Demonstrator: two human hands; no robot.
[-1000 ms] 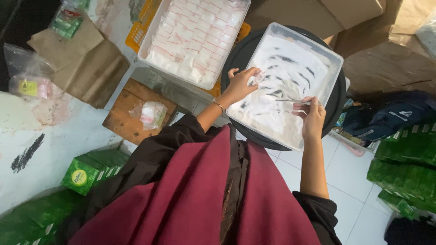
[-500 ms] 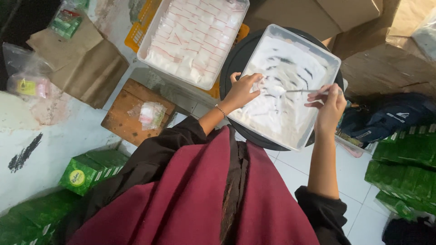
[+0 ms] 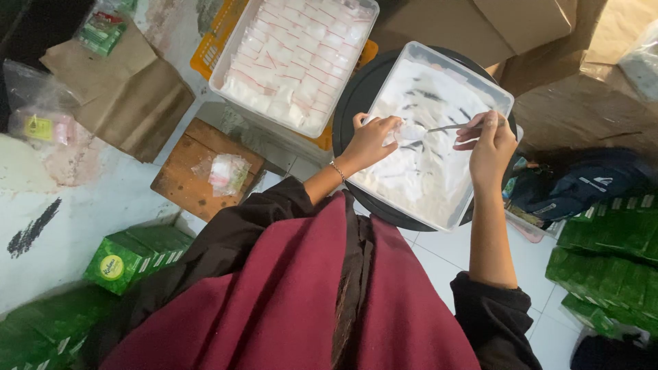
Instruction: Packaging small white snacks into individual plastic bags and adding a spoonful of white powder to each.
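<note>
**Spoon and small bag meet over the powder tray**

Nearest to the camera is the dark red cloth [image 3: 288, 301] over black sleeves. From it both arms reach toward 12 o'clock. The left hand [image 3: 370, 142] pinches a small clear bag [image 3: 409, 131] and holds it above the powder, probably so that spills fall back in. The right hand [image 3: 490, 147], at 1 o'clock, grips a thin spoon [image 3: 449, 127] with closed fingers; its tip touches the bag.

Under both hands is a clear tray of white powder [image 3: 439, 185], resting on a round black stand [image 3: 356, 103]. At 11 o'clock, farther away, a second tray [image 3: 291, 58] holds rows of filled bags. Green boxes [image 3: 137, 253] lie on the pale tiled floor [image 3: 439, 250].
</note>
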